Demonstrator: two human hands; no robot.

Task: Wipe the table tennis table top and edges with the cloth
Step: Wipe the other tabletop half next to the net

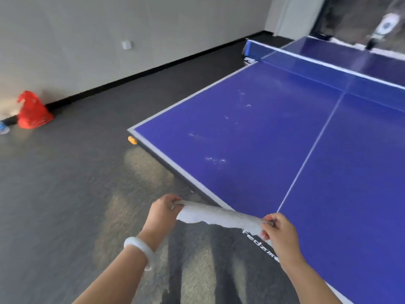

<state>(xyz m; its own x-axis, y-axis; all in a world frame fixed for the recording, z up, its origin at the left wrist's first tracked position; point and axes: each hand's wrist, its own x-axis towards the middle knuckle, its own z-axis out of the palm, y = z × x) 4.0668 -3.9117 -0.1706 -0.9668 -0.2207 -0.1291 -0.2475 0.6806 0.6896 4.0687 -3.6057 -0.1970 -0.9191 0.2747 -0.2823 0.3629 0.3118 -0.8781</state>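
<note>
Stretching the white cloth [221, 216] along the table tennis table's [274, 137] near edge, left hand [162, 212] and right hand [280, 231] each gripped one end.

The desk [274, 137] runs off the right edge; the cloth [219, 216] covers part of its edge lettering [260, 244].

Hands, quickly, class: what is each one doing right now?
Left hand: closed, fingers gripping one end of the cloth.
Right hand: closed, fingers pinching the other end.
</note>
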